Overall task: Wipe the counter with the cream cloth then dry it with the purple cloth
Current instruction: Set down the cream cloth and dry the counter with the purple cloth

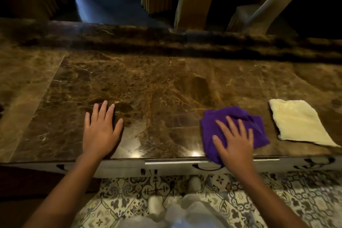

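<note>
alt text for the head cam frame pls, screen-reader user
Seen from above, a person's right hand presses a crumpled purple cloth flat on a brown marble counter near its front edge, while the left hand rests open on the bare stone. A cream cloth lies flat, untouched, to the right of the purple one.

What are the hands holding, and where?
Nothing is really gripped. The right hand lies flat, fingers spread, on top of the purple cloth, pressing it to the counter. The left hand rests flat on the bare counter.
</note>
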{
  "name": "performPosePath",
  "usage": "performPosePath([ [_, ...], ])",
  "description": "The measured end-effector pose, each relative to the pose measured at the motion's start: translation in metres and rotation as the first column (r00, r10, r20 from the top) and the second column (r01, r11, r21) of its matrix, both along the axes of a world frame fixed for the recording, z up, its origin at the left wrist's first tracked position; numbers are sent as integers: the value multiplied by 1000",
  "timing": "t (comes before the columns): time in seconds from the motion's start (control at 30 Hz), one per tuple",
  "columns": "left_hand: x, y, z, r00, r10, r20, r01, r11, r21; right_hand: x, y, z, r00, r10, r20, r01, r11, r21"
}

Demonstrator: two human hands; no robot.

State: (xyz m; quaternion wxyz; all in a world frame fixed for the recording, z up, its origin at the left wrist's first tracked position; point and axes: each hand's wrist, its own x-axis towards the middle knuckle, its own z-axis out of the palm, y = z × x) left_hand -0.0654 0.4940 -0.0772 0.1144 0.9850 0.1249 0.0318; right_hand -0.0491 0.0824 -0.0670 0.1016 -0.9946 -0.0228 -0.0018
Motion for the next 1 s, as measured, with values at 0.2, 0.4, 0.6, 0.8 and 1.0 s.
performPosePath([
  [0.2, 1, -2, -1, 1000, -11, 4, 11, 1000, 27, 54, -33, 9, 962, -266, -55, 264, 964, -38],
  [0.4, 3, -3, -2, 1000, -2, -6, 2, 999, 40, 71, 71, 11, 997, 12, -79, -15, 999, -34],
  [0.6, -2, -6, 5, 1000, 24, 14, -24, 1000, -7, 45, 139, 7, 941, 333, -59, -332, 943, 25],
  [0.8, -41, 32, 2, 991, 129, -28, -129, 991, 26, -3, 85, 1, 897, 438, -60, -439, 899, 7],
  [1.0, -43, 38, -2, 987, 156, -44, -154, 987, 46, 69, 54, 1, 978, 208, -18, -209, 977, -47],
])
